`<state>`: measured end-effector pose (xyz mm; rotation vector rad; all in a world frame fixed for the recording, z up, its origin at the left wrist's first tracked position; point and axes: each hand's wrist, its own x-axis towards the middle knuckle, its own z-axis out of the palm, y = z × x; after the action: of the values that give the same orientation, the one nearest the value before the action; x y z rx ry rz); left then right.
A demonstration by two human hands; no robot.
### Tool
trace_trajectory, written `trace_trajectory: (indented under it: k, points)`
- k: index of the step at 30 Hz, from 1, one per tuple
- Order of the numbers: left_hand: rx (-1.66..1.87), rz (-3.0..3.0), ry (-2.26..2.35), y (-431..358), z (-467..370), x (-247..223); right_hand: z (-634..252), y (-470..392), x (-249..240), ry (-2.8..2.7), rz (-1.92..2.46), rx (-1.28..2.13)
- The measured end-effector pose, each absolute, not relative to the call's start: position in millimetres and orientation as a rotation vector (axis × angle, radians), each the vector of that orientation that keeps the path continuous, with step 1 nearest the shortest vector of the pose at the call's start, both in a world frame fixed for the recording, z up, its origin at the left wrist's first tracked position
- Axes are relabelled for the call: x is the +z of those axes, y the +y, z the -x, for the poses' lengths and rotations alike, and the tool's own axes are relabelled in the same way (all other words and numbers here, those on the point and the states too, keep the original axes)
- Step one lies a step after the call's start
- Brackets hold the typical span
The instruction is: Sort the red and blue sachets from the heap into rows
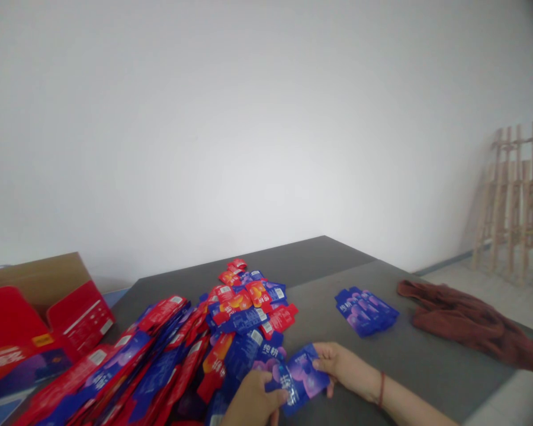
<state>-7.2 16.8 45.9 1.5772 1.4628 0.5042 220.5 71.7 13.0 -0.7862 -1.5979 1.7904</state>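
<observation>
One blue packet [310, 374]: left hand [252, 400] and right hand [335, 362] pinch it above grey table [317, 310]. White wall [266, 118] behind, wooden frames [525, 195] near it.

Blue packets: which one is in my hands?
The blue packet gripped by your left hand and right hand; others lie in the red-and-blue heap or the small group near the brown cloth.

I read white Chinese chars, approx. 纯耕 (2nd unsure), on a near blue pkt [270, 357] left of the held pkt [310, 373], whose own chars are partly covered. Red box [9, 316], near left: white lettering, too blurred for me.
</observation>
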Motion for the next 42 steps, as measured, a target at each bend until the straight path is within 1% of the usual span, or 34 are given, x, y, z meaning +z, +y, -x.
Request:
trace_trajectory:
  k: [5, 7, 8, 10, 13, 15, 19, 23, 26, 31, 36, 40, 42]
  points:
    - [0.440, -1.455, 1.472, 20.2, 6.7, 36.7, -217.3, 72.5, 5.1, -1.565, 1.019, 1.633]
    - [0.472, -1.425, 1.447, 21.1, 6.0, 36.5, -217.3, 66.7, 11.9, -1.667, 1.130, 1.491]
    - [0.496, -1.418, 1.433, 21.4, 5.8, 37.1, -217.8, 62.5, 17.5, -1.753, 1.160, 1.363]
    - [0.547, -1.399, 1.403, 21.9, 6.4, 39.3, -219.3, 53.0, 30.6, -1.988, 1.113, 1.000]
    - [0.568, -1.363, 1.303, 23.3, 9.1, 42.2, -219.3, 41.9, 47.1, -2.351, 0.849, 0.466]
    - [0.584, -1.333, 1.227, 25.3, 11.5, 42.1, -216.1, 39.0, 52.8, -2.515, 0.704, 0.311]
    - [0.600, -1.272, 1.221, 30.5, 14.6, 37.0, -210.1, 40.3, 54.6, -2.613, 0.571, 0.282]
    - [0.583, -1.245, 1.247, 34.3, 14.2, 31.1, -213.0, 41.6, 50.7, -2.618, 0.587, 0.234]
    - [0.581, -1.196, 1.236, 33.9, 13.6, 31.2, -213.8, 40.0, 47.0, -2.606, 0.605, 0.267]
    - [0.724, -1.092, 1.181, 27.1, 13.6, 40.1, -213.0, 38.6, 44.9, -2.494, 0.660, 0.273]
    - [0.766, -1.188, 1.247, 29.9, 18.7, 49.2, -236.2, 45.0, 42.2, -2.431, 0.749, 0.084]
    - [0.977, -1.327, 1.421, 33.0, 19.8, 52.2, -270.4, 61.7, 36.0, -2.330, 1.007, -0.112]
    - [1.017, -1.407, 1.464, 30.2, 16.4, 54.1, -285.9, 74.3, 36.4, -2.292, 1.130, -0.255]
